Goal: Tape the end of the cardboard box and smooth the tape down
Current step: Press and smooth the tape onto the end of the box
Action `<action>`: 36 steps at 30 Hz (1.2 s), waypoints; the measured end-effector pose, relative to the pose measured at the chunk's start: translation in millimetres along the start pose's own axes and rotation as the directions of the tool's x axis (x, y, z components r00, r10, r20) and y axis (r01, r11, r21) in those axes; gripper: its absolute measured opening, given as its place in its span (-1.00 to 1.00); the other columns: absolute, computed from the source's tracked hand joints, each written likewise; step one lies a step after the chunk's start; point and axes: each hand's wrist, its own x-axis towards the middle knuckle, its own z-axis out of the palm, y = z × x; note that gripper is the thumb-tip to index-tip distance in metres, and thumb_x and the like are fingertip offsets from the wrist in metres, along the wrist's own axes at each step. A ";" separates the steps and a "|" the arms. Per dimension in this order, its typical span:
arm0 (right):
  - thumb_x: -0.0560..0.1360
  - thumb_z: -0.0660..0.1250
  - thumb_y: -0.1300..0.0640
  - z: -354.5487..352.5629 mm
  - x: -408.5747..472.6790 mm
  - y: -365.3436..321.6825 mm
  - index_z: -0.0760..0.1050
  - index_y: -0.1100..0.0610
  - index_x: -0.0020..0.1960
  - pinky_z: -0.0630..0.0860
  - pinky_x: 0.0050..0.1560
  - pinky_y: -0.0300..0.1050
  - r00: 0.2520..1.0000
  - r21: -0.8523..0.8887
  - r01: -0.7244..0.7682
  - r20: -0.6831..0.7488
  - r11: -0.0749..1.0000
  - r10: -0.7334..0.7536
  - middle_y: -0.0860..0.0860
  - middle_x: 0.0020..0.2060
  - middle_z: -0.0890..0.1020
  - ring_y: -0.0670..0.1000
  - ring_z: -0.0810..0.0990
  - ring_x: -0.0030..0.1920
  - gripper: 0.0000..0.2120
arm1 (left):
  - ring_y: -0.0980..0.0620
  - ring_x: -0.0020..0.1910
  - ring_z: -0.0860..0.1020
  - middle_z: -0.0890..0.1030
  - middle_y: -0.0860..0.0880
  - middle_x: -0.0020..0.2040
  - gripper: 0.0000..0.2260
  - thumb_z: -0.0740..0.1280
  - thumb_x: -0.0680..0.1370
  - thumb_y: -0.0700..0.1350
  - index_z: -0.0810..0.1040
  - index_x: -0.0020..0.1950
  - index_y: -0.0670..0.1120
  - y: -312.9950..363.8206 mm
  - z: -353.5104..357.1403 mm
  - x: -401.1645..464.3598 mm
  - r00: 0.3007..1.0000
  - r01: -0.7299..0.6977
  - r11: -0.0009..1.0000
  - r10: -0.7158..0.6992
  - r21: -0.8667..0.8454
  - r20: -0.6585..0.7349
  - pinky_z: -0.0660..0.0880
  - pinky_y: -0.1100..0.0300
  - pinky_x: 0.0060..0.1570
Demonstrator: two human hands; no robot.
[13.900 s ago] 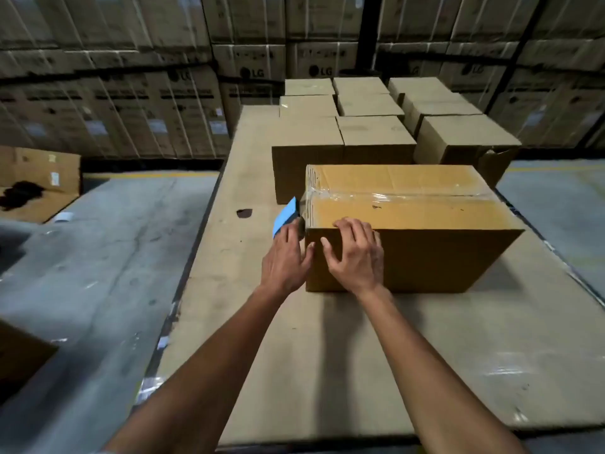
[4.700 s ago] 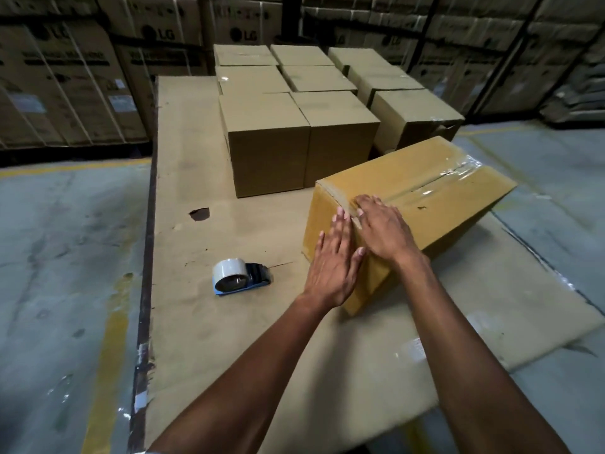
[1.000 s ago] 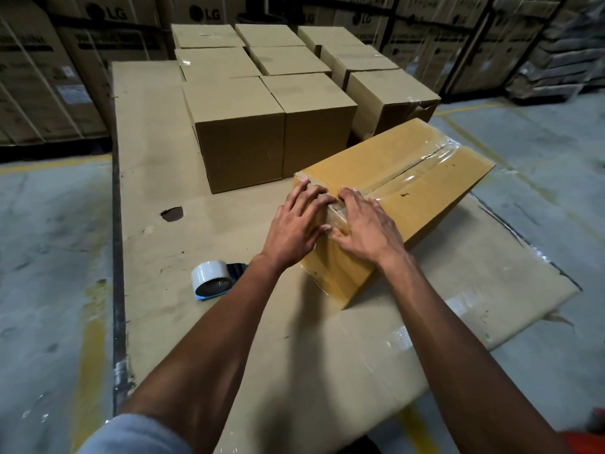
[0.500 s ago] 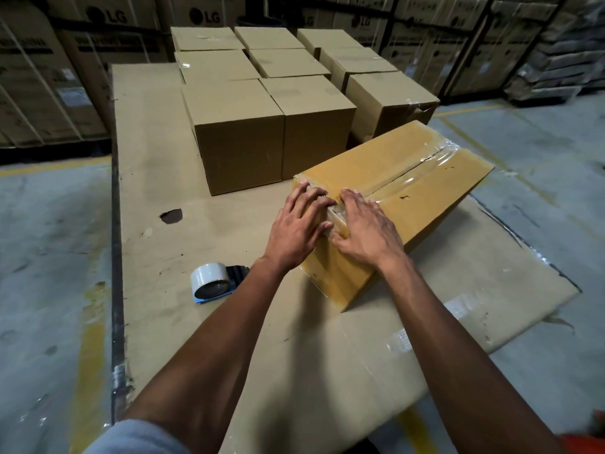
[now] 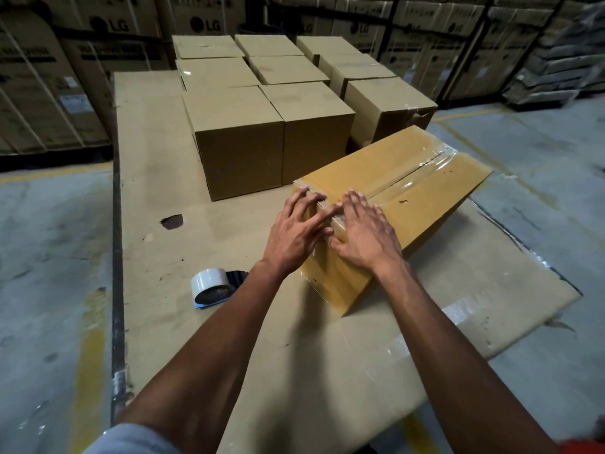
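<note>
Head view: the cardboard box (image 5: 422,198) lies near the tabletop's (image 5: 157,158) right edge. Left hand (image 5: 296,232) and right hand (image 5: 366,234) press flat, fingers spread, gripping nothing, on clear tape (image 5: 407,183) at its near end. A tape dispenser (image 5: 212,286) rests toward the left edge.

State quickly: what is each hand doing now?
Left hand: open, fingers spread on the box end, holding nothing.
Right hand: open, flat on the tape.

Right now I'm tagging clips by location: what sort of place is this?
Probably a warehouse packing area: tall stacks of LG-printed cartons along the back, sealed boxes grouped on a cardboard-covered platform, and a bare concrete floor.
</note>
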 end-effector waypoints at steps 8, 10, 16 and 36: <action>0.58 0.20 -0.41 -2.6 -8.4 -1.5 -0.11 0.20 0.71 0.03 0.69 0.17 0.995 -0.069 -0.074 -0.064 0.995 0.070 0.18 0.71 0.00 0.16 0.00 0.71 0.00 | -0.11 0.74 0.12 0.29 0.01 0.70 -0.52 0.21 0.74 0.23 0.29 0.67 0.26 -1.4 -16.0 3.2 0.995 -0.082 0.994 0.077 0.077 0.059 0.25 -0.25 0.51; 0.62 0.12 -0.39 -3.3 -14.1 -2.1 -0.02 0.18 0.71 0.09 0.67 0.15 0.993 -0.093 -0.073 -0.100 0.993 0.064 0.17 0.70 0.10 0.15 0.08 0.70 -0.09 | -0.10 0.76 0.10 0.27 -0.01 0.73 -0.53 0.21 0.76 0.17 0.31 0.69 0.18 -3.8 -18.0 9.3 0.985 -0.168 0.982 0.164 0.083 0.055 0.12 -0.27 0.63; 0.72 -0.11 -0.25 -3.5 -23.2 -5.2 0.08 0.16 0.70 0.10 0.65 0.11 0.991 -0.059 -0.067 -0.121 0.996 0.059 0.15 0.68 0.19 0.12 0.15 0.69 -0.31 | -0.10 0.70 0.27 0.44 -0.04 0.65 -0.57 0.11 0.80 0.08 0.41 0.66 0.05 -7.4 -22.0 23.8 0.966 -0.253 0.967 0.254 -0.029 0.044 0.16 -0.18 0.67; 0.69 0.07 -0.28 0.5 -20.4 -13.7 0.09 0.13 0.70 0.17 0.65 0.11 0.987 -0.111 -0.126 -0.116 0.986 0.113 0.12 0.68 0.19 0.11 0.17 0.68 -0.27 | -0.10 0.67 0.32 0.50 -0.05 0.60 -0.60 0.19 0.77 0.02 0.50 0.61 0.01 -13.1 -8.2 18.1 0.977 -0.214 0.955 0.210 -0.204 -0.039 0.02 -0.19 0.71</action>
